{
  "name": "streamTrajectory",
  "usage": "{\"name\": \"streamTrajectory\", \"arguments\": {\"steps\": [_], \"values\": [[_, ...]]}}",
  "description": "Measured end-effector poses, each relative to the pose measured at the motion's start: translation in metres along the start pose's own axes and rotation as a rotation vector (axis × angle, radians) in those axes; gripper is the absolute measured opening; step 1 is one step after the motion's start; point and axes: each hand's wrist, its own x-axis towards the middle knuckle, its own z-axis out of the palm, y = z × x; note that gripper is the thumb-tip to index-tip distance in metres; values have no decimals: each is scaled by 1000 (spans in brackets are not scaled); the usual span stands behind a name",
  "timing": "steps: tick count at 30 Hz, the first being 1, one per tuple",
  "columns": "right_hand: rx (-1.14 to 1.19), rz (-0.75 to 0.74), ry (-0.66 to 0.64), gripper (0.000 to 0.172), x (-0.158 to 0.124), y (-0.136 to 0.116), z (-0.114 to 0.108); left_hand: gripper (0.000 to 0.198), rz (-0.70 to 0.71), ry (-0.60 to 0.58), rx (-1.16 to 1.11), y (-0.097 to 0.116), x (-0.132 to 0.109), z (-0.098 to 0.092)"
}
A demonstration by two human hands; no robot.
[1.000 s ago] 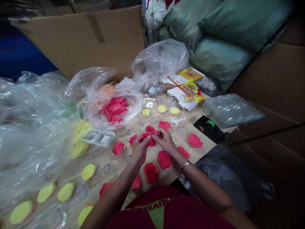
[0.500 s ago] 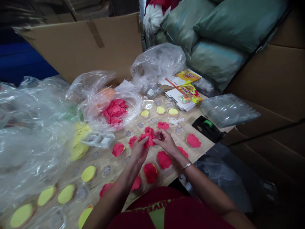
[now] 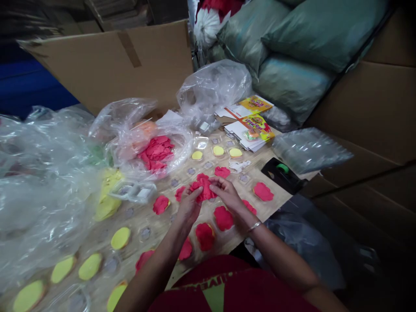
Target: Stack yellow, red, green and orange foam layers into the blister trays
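- Yellow discs [image 3: 120, 238] and red ruffled pieces [image 3: 205, 236] lie scattered about; a clear plastic bag [image 3: 184, 149] holding red scraps [image 3: 156, 151] sits beyond, a black tape dispenser [image 3: 271, 170] to the right.
- A wooden tabletop [image 3: 273, 203] bears them; a cardboard panel [image 3: 97, 69] and green sacks [image 3: 299, 82] stand behind.
- Left hand [image 3: 189, 204] and right hand [image 3: 226, 193] pinch a crumpled red sheet [image 3: 204, 190] between them over mid-table, forearms reaching forward.

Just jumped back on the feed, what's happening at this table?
A person's left hand and right hand hold a ruffled red piece between them, over the table. Other red pieces lie around the hands, some on yellow discs. Bare yellow discs sit toward the left. Beyond the hands, an open clear bag holds more red material.
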Motion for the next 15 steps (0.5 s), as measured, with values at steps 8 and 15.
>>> {"name": "streamTrajectory", "arguments": {"steps": [8,15], "values": [[79,-32,100,30,-2,6,-1,26,-72,46,-45,1,1,-4],[133,-5,83,31,-5,-4,0,43,68,7,130,6,-6,11]]}}
